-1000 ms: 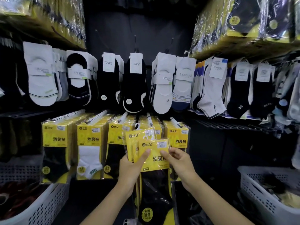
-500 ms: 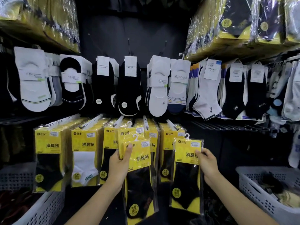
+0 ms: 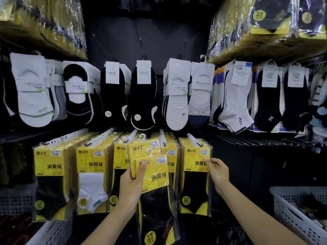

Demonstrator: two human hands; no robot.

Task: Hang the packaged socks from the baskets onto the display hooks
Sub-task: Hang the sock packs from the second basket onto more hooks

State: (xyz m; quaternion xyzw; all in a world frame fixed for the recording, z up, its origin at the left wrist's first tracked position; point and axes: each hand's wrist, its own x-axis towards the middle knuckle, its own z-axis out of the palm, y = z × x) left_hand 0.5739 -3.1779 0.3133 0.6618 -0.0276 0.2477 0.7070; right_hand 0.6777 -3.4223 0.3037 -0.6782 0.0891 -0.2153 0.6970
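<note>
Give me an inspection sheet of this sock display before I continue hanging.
surface: no table; black display wall, display hooks loaded with yellow packs.
job's things: held packs, at least two, off the hooks; hung pack appears on the rightmost hook; left basket and right basket below.
clutter: nothing seen.
hands: left hand grips held packs; right hand pinches hung pack's edge.
cables: nothing seen.
surroundings: loose socks hang above; wrapped bundles on top shelves.
</note>
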